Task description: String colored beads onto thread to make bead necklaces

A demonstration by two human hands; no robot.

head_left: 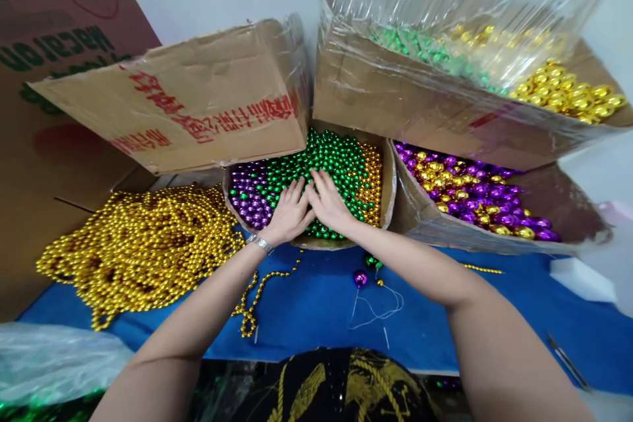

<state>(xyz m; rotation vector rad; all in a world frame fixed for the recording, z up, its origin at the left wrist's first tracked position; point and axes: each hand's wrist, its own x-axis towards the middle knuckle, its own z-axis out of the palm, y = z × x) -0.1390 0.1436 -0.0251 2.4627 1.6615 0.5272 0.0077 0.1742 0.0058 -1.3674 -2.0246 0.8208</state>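
Observation:
My left hand (289, 214), with a metal watch band (260, 242) at its wrist, lies over the shiny green beads (341, 151) in the middle box. Close beside it, my right hand (330, 204) rests on the same beads, and the hands touch or overlap near the fingers. Both have their fingers stretched out, palms down, and nothing shows in them. Purple beads (247, 194) fill the box's left side and gold beads (372, 178) its right. Below the box, a purple ball (361, 278) and a green ball (370, 260) lie with a thin string (378, 316).
Gold bead strands (153, 244) are heaped on the blue cloth (420, 323) at left. A box (459, 234) of purple and gold balls stands right. Behind it sits a larger carton (395, 92) with green and gold balls. Tweezers-like metal tool (568, 361) lies front right.

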